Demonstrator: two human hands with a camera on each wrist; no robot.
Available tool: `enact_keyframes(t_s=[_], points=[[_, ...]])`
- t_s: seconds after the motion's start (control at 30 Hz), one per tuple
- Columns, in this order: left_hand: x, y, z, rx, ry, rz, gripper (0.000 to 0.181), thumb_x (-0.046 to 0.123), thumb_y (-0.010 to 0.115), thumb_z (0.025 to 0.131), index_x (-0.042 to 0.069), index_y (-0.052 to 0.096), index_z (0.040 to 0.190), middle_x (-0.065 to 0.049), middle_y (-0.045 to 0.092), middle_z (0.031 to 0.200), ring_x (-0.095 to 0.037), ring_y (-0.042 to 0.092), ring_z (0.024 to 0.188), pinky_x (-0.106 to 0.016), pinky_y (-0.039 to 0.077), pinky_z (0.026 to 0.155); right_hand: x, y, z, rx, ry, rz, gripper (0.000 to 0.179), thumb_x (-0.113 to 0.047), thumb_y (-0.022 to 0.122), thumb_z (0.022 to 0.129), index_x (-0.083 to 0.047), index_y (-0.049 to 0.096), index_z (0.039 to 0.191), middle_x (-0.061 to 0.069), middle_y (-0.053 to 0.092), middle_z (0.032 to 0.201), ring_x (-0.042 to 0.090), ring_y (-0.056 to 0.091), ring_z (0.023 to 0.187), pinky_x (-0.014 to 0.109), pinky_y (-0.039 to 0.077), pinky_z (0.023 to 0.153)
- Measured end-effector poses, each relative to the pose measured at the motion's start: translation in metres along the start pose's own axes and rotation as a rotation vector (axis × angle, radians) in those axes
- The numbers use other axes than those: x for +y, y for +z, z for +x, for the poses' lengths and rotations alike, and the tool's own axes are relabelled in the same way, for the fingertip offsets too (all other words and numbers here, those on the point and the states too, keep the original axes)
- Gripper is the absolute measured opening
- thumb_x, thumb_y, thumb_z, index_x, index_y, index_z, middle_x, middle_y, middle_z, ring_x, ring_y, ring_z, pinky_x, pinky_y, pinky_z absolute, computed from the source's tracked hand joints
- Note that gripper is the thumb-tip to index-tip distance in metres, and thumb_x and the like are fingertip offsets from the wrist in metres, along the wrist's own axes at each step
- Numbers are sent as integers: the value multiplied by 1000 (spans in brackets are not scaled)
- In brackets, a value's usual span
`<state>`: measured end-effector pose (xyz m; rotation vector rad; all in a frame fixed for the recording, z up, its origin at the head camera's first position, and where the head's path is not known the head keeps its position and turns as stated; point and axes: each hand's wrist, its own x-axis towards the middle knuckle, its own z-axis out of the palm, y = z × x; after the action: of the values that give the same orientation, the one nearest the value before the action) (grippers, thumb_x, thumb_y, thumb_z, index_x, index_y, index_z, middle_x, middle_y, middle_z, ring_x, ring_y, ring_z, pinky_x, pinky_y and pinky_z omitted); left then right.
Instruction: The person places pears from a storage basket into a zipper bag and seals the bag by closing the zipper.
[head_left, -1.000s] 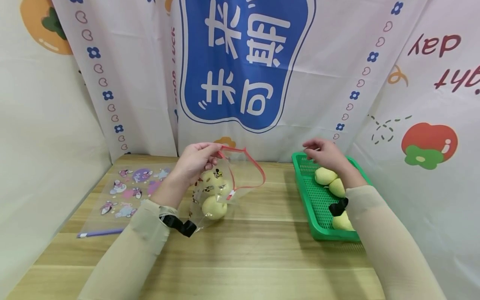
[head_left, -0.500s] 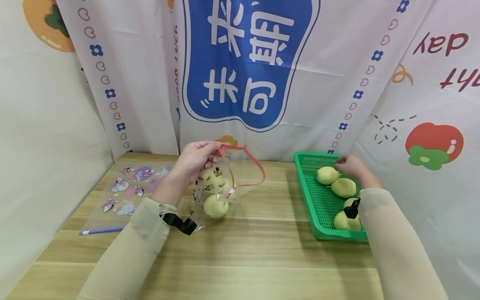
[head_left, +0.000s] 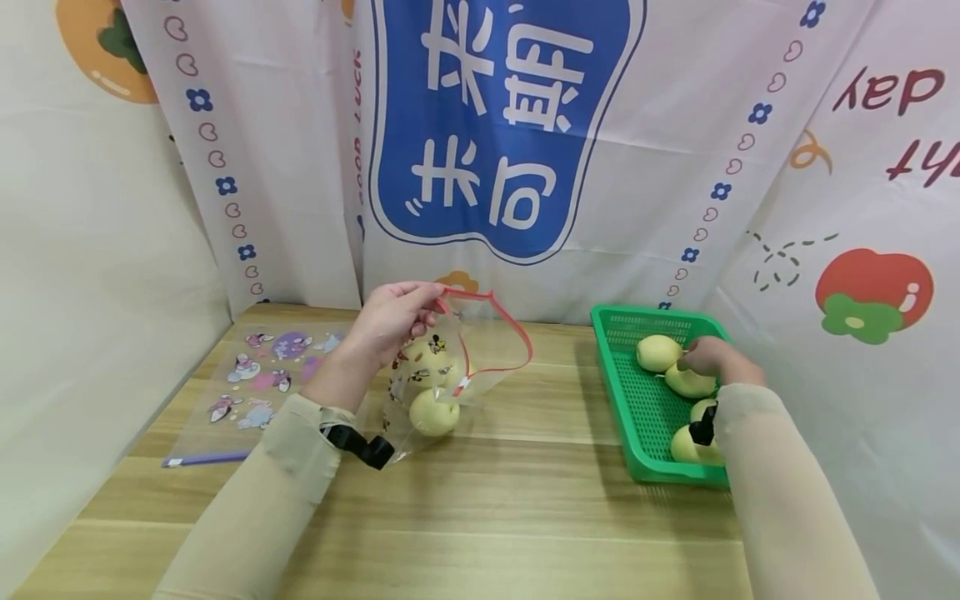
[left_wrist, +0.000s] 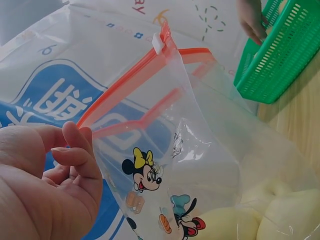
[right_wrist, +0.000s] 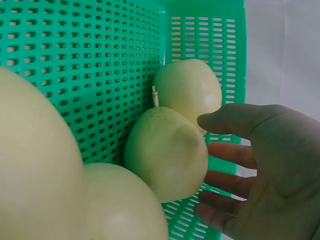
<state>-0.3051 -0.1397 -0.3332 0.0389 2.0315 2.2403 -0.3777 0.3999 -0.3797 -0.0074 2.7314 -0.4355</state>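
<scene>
My left hand (head_left: 392, 323) pinches the red zip edge of a clear slider bag (left_wrist: 210, 150) printed with cartoon figures. The bag's mouth hangs open to the right, and pale yellow pears (head_left: 433, 413) sit inside it. Over on the right, my right hand (head_left: 718, 360) reaches down into a green plastic basket (head_left: 611, 392). In the right wrist view, its thumb and fingers are spread at the side of a pear (right_wrist: 167, 152) with a short stem. Another pear (right_wrist: 187, 90) lies just behind that one, against the basket's end wall.
More pears (head_left: 690, 446) lie at the near end of the basket. A second clear bag (head_left: 217, 392) with a purple slider and cartoon prints lies flat on the wooden table (head_left: 495, 517) at the left. Printed cloth (head_left: 660, 125) hangs behind and at both sides.
My right hand has moved from above the basket's far left rim, rightward and down to the pears. My left hand keeps holding the bag in nearly the same place.
</scene>
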Motion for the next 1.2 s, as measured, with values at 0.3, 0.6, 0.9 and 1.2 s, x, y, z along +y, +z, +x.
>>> enact_keyframes(t_s=[0.3, 0.6, 0.9, 1.2], points=[[0, 1, 0, -3, -4, -7, 33, 25, 67, 112, 0, 71, 133, 6, 72, 80, -3, 58, 66, -13, 43, 54, -1, 8, -7, -66, 25, -48, 75, -28, 67, 103, 19, 40, 156, 44, 40, 161, 65, 38, 148, 74, 38, 122], [0, 3, 0, -6, 5, -9, 32, 24, 66, 112, 0, 71, 132, 6, 72, 80, -3, 58, 66, -14, 43, 54, 3, 12, -7, -86, 75, -48, 76, -26, 75, 98, 17, 46, 153, 45, 37, 162, 64, 42, 146, 72, 45, 118], [0, 2, 1, -3, -4, -7, 34, 25, 67, 112, -1, 70, 135, 6, 72, 80, -3, 58, 66, -13, 44, 54, 6, 8, -8, -44, 31, 3, 75, -28, 75, 97, 18, 48, 151, 42, 50, 154, 56, 56, 133, 67, 53, 109], [0, 2, -1, 5, -2, 5, 32, 25, 66, 112, 1, 72, 132, 5, 70, 78, -4, 57, 64, -14, 44, 54, 9, -5, -4, 9, -27, 46, 73, -36, 72, 101, 17, 52, 147, 38, 60, 144, 50, 63, 123, 60, 59, 98]])
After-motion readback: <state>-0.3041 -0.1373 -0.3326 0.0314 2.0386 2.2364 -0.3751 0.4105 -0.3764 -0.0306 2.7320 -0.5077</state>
